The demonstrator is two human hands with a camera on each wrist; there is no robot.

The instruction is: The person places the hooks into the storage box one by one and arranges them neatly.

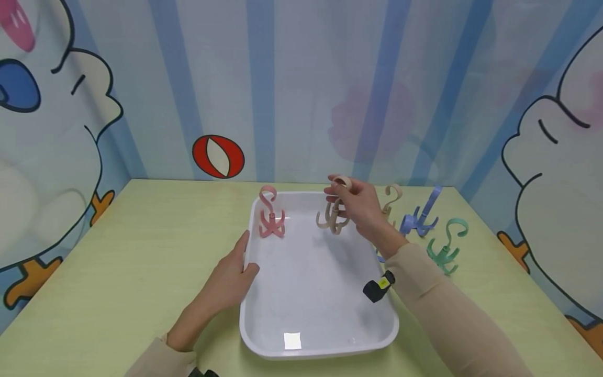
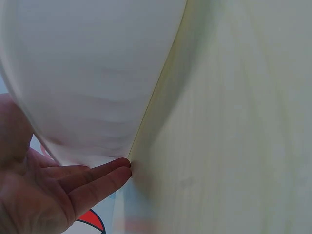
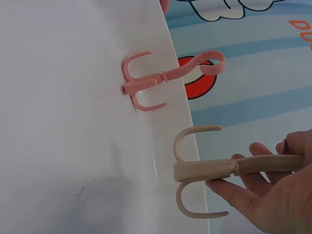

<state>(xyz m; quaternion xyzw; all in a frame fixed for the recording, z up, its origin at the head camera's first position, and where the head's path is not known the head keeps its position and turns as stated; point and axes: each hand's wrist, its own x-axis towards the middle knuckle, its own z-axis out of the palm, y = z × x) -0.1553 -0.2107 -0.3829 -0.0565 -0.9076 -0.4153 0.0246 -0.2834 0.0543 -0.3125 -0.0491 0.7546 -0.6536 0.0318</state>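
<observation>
My right hand (image 1: 360,207) grips a beige multi-prong hook (image 1: 334,220) by its curved upper part, above the far right part of the white tray (image 1: 301,293). In the right wrist view the beige hook (image 3: 204,169) points its prongs away from the palm, and the fingers close about its stem. My left hand (image 1: 231,275) holds the tray's left rim, thumb over the edge; the left wrist view shows its fingers (image 2: 100,180) along the tray's outer wall (image 2: 97,87). A pink hook (image 1: 271,222) stands upright in the tray's far left corner.
Right of the tray on the pale yellow table (image 1: 188,220) are another beige hook (image 1: 392,196), a blue hook (image 1: 421,220) and a green hook (image 1: 444,254). My right forearm partly covers that side. A striped cartoon backdrop (image 1: 301,94) rises behind the table.
</observation>
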